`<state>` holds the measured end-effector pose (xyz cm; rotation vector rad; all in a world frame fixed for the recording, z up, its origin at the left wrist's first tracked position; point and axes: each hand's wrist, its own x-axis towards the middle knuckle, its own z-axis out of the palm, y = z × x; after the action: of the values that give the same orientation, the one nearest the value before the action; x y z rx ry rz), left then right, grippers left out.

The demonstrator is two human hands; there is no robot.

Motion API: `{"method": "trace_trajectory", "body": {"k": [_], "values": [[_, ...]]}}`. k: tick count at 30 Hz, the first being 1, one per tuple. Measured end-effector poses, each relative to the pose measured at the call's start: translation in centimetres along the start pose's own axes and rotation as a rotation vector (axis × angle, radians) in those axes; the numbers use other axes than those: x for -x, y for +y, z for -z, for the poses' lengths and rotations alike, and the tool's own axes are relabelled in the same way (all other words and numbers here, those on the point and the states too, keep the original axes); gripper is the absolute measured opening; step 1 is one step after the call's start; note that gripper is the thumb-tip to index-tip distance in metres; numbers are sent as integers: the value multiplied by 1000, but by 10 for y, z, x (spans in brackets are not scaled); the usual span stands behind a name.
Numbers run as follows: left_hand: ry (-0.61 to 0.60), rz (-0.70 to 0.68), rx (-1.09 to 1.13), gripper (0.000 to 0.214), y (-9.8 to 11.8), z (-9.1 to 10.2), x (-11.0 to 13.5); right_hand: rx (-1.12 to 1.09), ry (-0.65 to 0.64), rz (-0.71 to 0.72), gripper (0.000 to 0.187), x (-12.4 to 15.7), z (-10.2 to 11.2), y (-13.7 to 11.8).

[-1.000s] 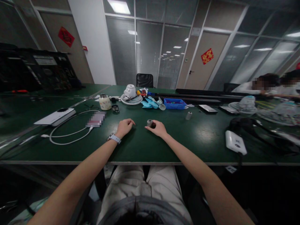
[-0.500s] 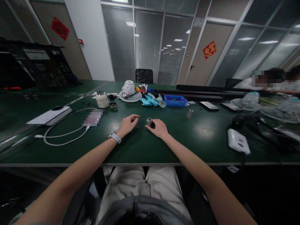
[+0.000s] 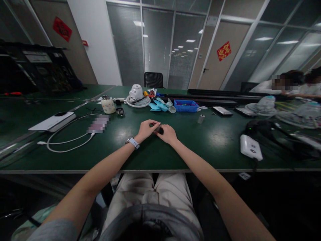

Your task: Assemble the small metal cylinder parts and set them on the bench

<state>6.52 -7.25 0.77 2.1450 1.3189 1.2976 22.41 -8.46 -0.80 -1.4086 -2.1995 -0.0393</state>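
Metal cylinder was mostly hidden between two hands. The right hand had its fingers curled around it; whether the left hand's fingers gripped it, I couldn't tell.

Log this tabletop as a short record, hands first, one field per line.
Left hand: fingertips at the small metal cylinder, contact unclear
Right hand: thumb and fingers around that cylinder
Cylinder view: mostly hidden by the hands
Second cylinder: on the table, right of the hands
Blue tray: beyond the hands
Light-blue blades: left of the tray
Table: dark green
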Motion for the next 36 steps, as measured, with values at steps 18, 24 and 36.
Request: {"method": "trace_trajectory", "body": {"k": [18,24,36], "values": [[58,-21,58,35,-1,-3,3,14,18,-2,36,2,1,-1],[88,-10,83,31,-1,-2,4,10,24,3,36,3,1,-2],[-106,116,-152,32,-31,47,9,-19,-1,-23,52,4,6,-1]]}}
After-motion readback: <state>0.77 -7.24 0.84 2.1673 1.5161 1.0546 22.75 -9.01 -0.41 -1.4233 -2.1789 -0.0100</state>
